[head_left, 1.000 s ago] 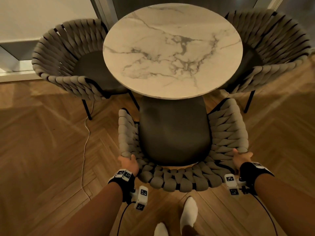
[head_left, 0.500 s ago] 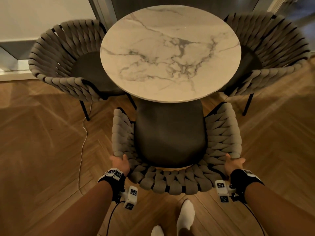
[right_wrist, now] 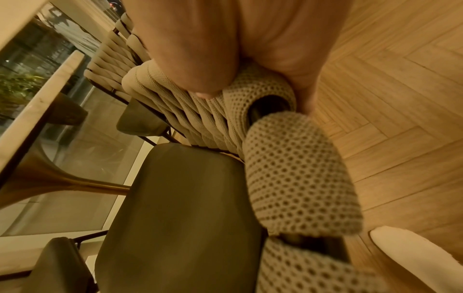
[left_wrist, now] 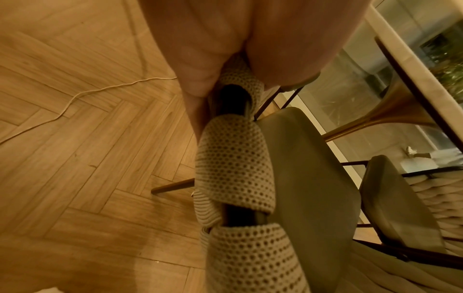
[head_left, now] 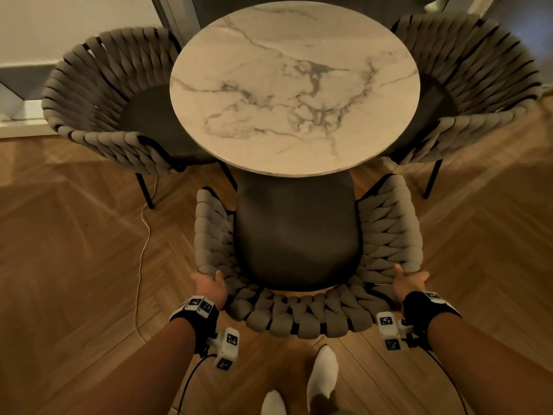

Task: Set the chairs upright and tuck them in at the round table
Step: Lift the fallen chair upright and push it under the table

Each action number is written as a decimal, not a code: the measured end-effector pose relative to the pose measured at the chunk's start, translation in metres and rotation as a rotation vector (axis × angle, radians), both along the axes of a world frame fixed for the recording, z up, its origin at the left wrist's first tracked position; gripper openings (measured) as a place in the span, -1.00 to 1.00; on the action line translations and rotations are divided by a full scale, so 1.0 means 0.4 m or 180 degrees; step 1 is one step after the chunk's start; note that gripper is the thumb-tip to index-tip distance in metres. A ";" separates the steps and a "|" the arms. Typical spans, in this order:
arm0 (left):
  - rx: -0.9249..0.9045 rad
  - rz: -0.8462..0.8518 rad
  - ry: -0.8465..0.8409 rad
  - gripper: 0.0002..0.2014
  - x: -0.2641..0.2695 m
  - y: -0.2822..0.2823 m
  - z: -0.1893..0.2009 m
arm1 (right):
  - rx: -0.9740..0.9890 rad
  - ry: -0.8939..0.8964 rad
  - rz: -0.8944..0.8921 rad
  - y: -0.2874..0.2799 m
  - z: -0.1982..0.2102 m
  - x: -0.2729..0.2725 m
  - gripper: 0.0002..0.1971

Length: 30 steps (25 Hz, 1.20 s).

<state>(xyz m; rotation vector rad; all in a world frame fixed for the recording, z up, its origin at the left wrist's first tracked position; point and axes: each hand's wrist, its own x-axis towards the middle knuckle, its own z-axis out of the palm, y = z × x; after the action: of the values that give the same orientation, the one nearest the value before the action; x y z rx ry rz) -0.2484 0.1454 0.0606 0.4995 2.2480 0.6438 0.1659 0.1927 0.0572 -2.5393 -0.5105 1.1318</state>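
Note:
The near woven grey chair [head_left: 296, 322] stands upright, the front of its dark seat [head_left: 296, 235] under the edge of the round marble table [head_left: 293, 85]. My left hand [head_left: 209, 284] grips the left end of its back rim and my right hand [head_left: 407, 278] grips the right end. In the left wrist view my left hand [left_wrist: 240, 83] has its thumb inside and its fingers outside the woven rim [left_wrist: 233, 162]. The right wrist view shows my right hand [right_wrist: 255, 95] clamped the same way on the rim [right_wrist: 295, 174].
Two more woven chairs stand upright and tucked in, one at the left [head_left: 104, 85] and one at the right [head_left: 478, 70]. A thin white cable [head_left: 143, 250] runs over the herringbone floor left of the near chair. My feet in white socks [head_left: 323, 375] stand behind it.
Both hands keep their hold on the near chair's back rim. The chair sits about as far under the table as before; the head view has shifted slightly.

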 end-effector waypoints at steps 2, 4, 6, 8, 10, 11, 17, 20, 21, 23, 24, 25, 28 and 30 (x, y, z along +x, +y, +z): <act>-0.0027 0.0091 -0.0010 -0.50 -0.002 0.000 0.002 | -0.0031 0.0030 -0.0041 -0.002 -0.005 -0.002 -0.28; -0.0067 0.0128 -0.0049 -0.48 0.000 0.006 0.006 | -0.0068 0.0038 -0.0080 0.002 0.006 -0.004 -0.28; -0.0210 0.0104 -0.0131 -0.45 -0.008 0.007 0.010 | -0.0137 0.0082 -0.0095 0.009 0.022 -0.001 -0.28; -0.0348 0.0145 -0.0196 -0.43 -0.024 0.005 -0.004 | -0.0282 0.0140 0.0002 0.015 0.043 0.003 -0.26; -0.0503 0.0085 -0.0230 -0.39 -0.045 0.008 -0.026 | -0.0436 0.0159 0.0192 0.017 0.046 0.020 -0.27; -0.0564 -0.0014 -0.0224 -0.38 -0.045 0.010 -0.019 | -0.0491 0.0156 0.0326 0.019 0.050 0.031 -0.32; -0.1048 -0.0854 -0.0637 -0.57 -0.034 -0.001 0.138 | -0.0184 -0.0092 0.0785 0.018 0.144 0.055 -0.58; -0.0863 -0.1237 -0.0650 -0.74 -0.074 -0.035 0.170 | 0.0247 -0.0042 0.1010 0.023 0.178 0.009 -0.68; -0.0732 -0.0791 -0.0913 -0.76 -0.091 -0.045 0.183 | 0.0392 0.0027 0.1080 0.028 0.189 -0.024 -0.76; -0.0548 -0.0501 -0.1132 -0.74 -0.128 -0.053 0.221 | 0.0575 0.0349 0.1231 0.037 0.206 -0.110 -0.83; -0.0506 -0.0551 -0.1137 -0.73 -0.150 -0.052 0.240 | 0.0585 0.0621 0.1290 0.044 0.217 -0.163 -0.83; -0.0466 -0.0617 -0.1124 -0.72 -0.170 -0.048 0.253 | 0.0509 0.0857 0.1372 0.049 0.233 -0.214 -0.84; -0.0297 -0.0561 -0.1175 -0.72 -0.281 -0.031 0.274 | 0.0303 0.1168 0.1727 0.093 0.251 -0.387 -0.88; -0.0191 -0.0528 -0.1187 -0.73 -0.376 -0.007 0.270 | 0.0293 0.1189 0.1897 0.128 0.260 -0.507 -0.89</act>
<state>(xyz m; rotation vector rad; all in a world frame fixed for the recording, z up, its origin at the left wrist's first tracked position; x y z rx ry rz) -0.3987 0.1425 0.1684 0.4857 1.8480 0.5332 -0.0368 0.2440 0.1610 -2.0658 -1.2246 1.6834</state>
